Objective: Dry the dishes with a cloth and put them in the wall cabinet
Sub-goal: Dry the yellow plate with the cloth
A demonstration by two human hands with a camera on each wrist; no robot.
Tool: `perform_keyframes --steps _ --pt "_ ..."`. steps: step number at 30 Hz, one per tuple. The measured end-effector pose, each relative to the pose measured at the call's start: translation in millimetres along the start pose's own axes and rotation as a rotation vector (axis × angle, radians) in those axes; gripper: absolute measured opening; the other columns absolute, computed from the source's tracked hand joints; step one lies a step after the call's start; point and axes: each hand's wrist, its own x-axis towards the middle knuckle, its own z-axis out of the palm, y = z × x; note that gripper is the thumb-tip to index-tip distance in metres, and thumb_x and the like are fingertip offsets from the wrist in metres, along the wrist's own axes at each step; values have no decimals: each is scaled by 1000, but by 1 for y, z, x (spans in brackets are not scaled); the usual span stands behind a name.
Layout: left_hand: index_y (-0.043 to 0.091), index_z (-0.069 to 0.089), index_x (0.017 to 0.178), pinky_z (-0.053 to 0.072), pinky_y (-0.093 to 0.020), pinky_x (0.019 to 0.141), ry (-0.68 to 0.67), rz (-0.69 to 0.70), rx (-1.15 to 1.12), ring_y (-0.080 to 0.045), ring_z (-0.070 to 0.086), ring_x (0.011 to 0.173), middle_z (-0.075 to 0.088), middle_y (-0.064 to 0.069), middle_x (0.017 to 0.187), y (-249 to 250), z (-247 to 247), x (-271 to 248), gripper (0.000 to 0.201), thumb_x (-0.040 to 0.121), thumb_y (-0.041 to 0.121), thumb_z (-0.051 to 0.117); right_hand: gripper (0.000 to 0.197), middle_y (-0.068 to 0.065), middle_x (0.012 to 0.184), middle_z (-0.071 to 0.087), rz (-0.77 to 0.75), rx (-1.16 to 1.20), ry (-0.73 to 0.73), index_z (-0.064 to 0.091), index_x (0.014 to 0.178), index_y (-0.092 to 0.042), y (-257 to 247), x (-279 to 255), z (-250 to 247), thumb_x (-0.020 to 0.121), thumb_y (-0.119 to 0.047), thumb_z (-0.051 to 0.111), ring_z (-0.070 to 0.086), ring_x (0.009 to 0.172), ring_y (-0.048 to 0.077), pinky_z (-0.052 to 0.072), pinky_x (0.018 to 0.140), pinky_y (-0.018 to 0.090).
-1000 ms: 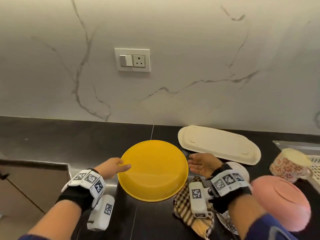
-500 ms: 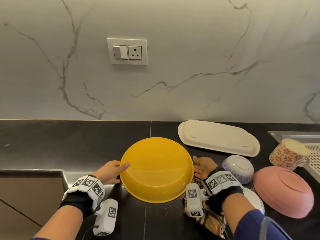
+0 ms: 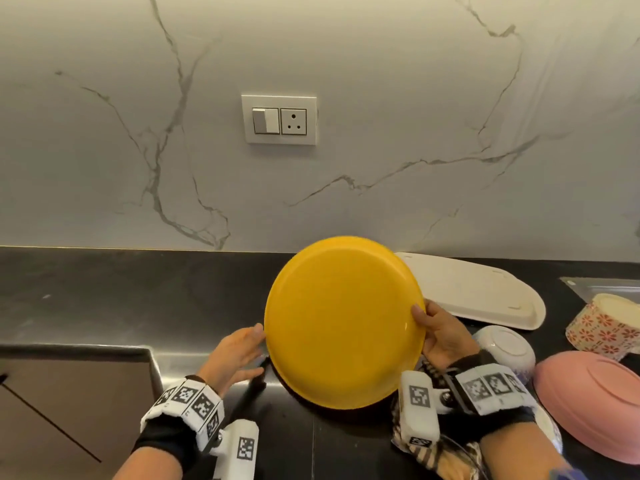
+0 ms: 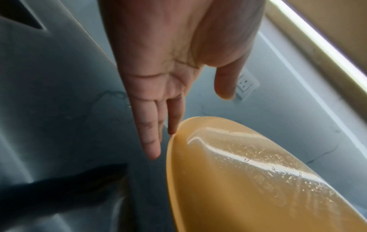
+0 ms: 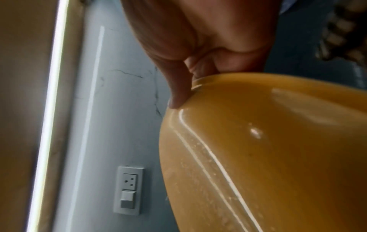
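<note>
Fingers of the right hand (image 3: 439, 332) curl behind the rim of the yellow plate (image 3: 344, 322), thumb on its face, holding it tilted up above the black countertop (image 3: 121, 292). The left hand (image 3: 237, 353) is released, fingers straight, their tips touching the plate's opposite rim; water droplets bead the plate in both wrist views. A checked cloth (image 3: 434, 455) lies under the right wrist. To the right lie a white oblong platter (image 3: 485, 296), an upturned white bowl (image 3: 507, 348), a pink bowl (image 3: 592, 396) and a floral mug (image 3: 606, 323).
</note>
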Motion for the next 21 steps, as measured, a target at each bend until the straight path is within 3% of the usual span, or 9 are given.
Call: perform_keyframes --steps 2,4,7,9,11,14,17,19,21 --pt "7 41 133 49 -45 87 -14 27 -114 -31 43 128 46 -16 139 12 4 -7 58 88 42 46 71 6 88 72 -155 -28 -85 56 110 -11 -16 -19 1 53 -43 86 67 77 23 57 54 34" --pt "6 35 139 54 -47 82 -92 59 -240 -32 44 127 43 -18 140 26 10 -19 78 78 54 42 82 -1 84 73 -369 -120 -176 59 96 -18 -31 -39 4 29 -57 88 68 74 15 57 57 29" --pt "8 39 136 56 -53 73 -252 117 -487 -32 49 122 50 -19 135 46 22 -42 98 63 71 53 20 -14 75 66 -728 -370 -302 63 85 -35 -42 -72 17 68 -41 72 59 69 -1 48 61 14" --pt "9 46 131 52 -58 75 -375 146 -607 -38 53 118 54 -22 130 52 27 -53 114 42 74 72 23 -23 81 60 -1060 -836 -246 56 93 -48 -32 -85 19 80 -30 56 53 72 -7 42 63 8" --pt "8 51 131 52 -57 76 -465 174 -645 -42 57 111 55 -24 128 51 31 -62 112 42 71 76 25 -21 90 65 -1304 -1188 -245 54 103 -41 -17 -90 16 84 -25 47 52 84 -6 45 71 12" --pt "10 54 124 57 -47 63 -299 154 -689 -36 68 89 68 -20 110 39 41 -69 80 58 46 80 14 -10 103 71 -1526 -1309 -317 54 98 -27 3 -96 9 97 -26 40 57 100 5 42 83 22" --pt "13 56 109 58 -44 56 -137 174 -733 -32 70 75 74 -13 88 25 50 -71 27 90 30 47 21 -3 120 64 -1479 -1429 -205 53 107 -26 16 -97 -5 89 -16 50 50 116 14 43 96 32" --pt "16 56 108 55 -45 61 -59 208 -741 -33 66 84 74 -10 85 17 53 -69 28 97 34 36 54 0 136 50 -1186 -1393 -57 45 128 -24 23 -93 -22 79 -5 57 41 123 16 36 103 35" --pt "18 53 110 51 -45 64 -14 237 -753 -32 64 86 74 -8 82 14 51 -70 30 97 37 34 62 -1 146 38 -753 -1310 24 34 140 -22 24 -86 -41 85 -6 57 35 130 13 28 109 26"
